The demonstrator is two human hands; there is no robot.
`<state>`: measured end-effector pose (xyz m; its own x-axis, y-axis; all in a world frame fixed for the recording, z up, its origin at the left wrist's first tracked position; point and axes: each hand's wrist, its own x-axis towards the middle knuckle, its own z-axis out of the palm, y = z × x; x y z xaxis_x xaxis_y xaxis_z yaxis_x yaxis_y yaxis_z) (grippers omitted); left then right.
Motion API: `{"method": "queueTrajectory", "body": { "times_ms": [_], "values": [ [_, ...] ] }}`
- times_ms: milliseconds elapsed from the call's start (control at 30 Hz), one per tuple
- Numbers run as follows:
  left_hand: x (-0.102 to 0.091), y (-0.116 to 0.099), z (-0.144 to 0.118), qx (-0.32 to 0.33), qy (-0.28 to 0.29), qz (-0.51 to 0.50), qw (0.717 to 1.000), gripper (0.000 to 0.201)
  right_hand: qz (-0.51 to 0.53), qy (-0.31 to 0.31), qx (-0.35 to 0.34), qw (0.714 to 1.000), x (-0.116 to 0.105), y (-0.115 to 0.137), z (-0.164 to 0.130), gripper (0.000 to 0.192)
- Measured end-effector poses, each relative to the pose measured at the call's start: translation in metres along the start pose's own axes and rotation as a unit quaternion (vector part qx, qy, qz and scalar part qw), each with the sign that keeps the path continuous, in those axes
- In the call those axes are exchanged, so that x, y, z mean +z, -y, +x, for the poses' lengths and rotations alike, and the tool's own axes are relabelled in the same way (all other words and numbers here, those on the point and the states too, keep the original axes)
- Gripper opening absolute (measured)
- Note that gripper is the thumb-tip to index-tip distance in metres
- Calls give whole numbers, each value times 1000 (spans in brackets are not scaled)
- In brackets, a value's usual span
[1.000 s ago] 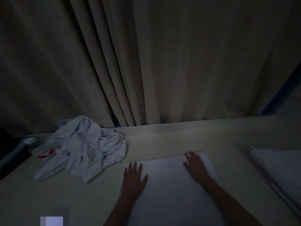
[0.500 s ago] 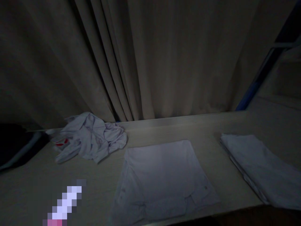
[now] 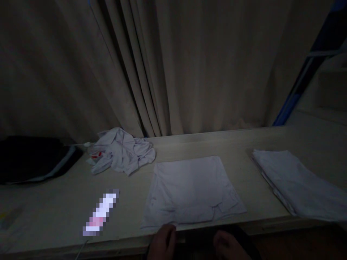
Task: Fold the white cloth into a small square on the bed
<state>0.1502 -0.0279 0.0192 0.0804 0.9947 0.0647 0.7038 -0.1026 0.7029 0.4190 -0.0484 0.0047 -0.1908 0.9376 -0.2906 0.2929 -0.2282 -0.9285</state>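
Observation:
A folded white garment (image 3: 189,189) lies flat in the middle of the pale table (image 3: 54,206), reaching its front edge. My left hand (image 3: 162,243) is at that front edge, right by the garment's near hem; whether it grips the cloth is too dark to tell. My right hand (image 3: 229,247) sits lower, in front of and below the table edge, with fingers curled and apart from the garment. Only the backs of both hands show.
A crumpled white garment (image 3: 123,150) with a bit of red lies at the back left. A folded white stack (image 3: 292,182) sits at the right. A black object (image 3: 32,159) is far left, and a bright blurred patch (image 3: 100,215) front left. Curtains (image 3: 189,65) hang behind the table.
A second ago both hands lay flat on the folded garment. They then left it, and now sit at the table's front edge. The view has pulled back and shifted.

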Motion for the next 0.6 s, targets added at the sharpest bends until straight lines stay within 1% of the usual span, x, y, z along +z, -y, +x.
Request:
{"method": "queueTrajectory", "body": {
  "times_ms": [33,67,133,167,233,300,333,367,433,533,600],
  "values": [
    [-8,12,9,36,-35,66,997,30,-32,-39,1,999,-12,-1,6,16],
    [-15,24,18,72,-70,135,986,29,-76,-75,-12,994,-25,-3,13,19],
    [-23,48,34,147,-121,264,946,30,-175,-139,-60,973,-50,-8,29,23],
    [-25,57,41,178,-139,319,920,33,-226,-161,-88,957,-60,-12,38,27],
    [-22,69,50,227,-158,405,871,40,-324,-196,-139,915,-74,-25,55,35],
    [-16,75,53,259,-166,463,831,44,-413,-209,-183,867,-80,-42,70,41],
    [-13,77,53,270,-167,482,817,45,-449,-211,-195,846,-80,-51,75,43],
    [-11,80,52,277,-167,495,806,45,-478,-210,-200,829,-80,-60,79,45],
    [-7,87,49,284,-167,510,794,43,-520,-205,-198,805,-79,-76,81,50],
    [-6,99,45,280,-161,520,790,42,-549,-195,-191,790,-79,-90,77,53],
    [-6,102,45,277,-157,518,794,41,-556,-189,-189,787,-80,-93,74,54]
  ]
}}
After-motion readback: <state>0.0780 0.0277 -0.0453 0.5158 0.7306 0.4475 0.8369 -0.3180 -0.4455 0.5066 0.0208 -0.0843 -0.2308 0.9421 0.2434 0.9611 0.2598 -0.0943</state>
